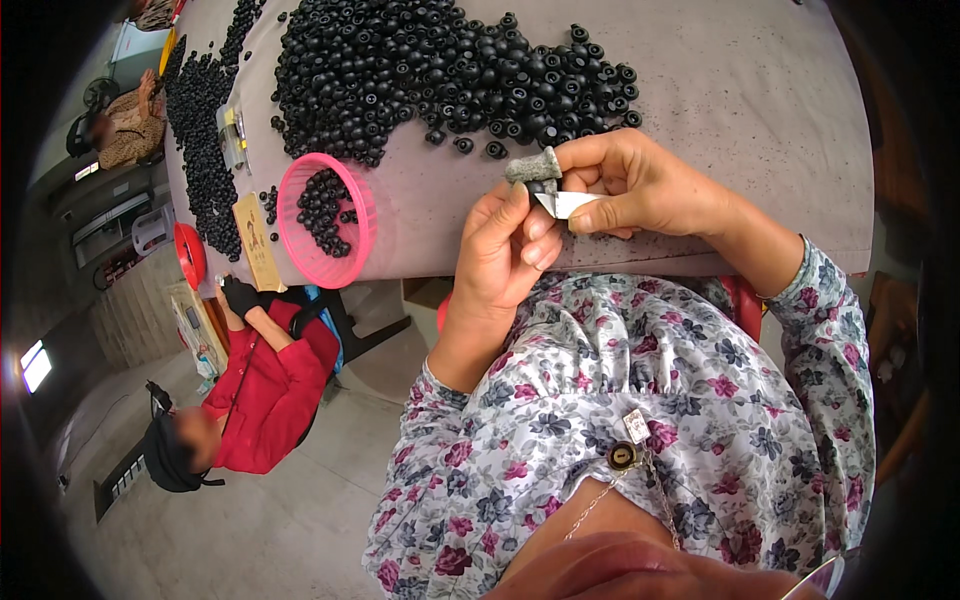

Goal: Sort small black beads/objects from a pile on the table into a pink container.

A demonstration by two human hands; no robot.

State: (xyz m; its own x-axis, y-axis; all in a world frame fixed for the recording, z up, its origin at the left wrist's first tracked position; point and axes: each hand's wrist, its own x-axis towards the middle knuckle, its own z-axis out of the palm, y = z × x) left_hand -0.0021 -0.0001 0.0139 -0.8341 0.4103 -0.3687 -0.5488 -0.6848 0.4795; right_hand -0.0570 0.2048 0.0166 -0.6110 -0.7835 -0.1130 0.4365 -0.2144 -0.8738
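Observation:
In front of my chest, over the table's near edge, my two hands meet. My left hand [496, 250] pinches a small round black part [538, 187] between thumb and fingers. Closed on a small knife, my right hand [645, 190] holds its pale pointed blade [572, 204] against or very close to that part. A grey speckled sleeve-like piece [533, 165] sits just above the blade, by the fingertips of both hands; whether it is worn on a finger I cannot tell. The knife's handle is hidden in my right hand.
A big heap of black round parts [400, 80] covers the far table [740, 110]. A pink basket [366, 235] with some of them stands left of my hands. Farther left lie smaller black pieces [205, 130] and a cardboard strip [258, 245]. A person in red [270, 390] works there.

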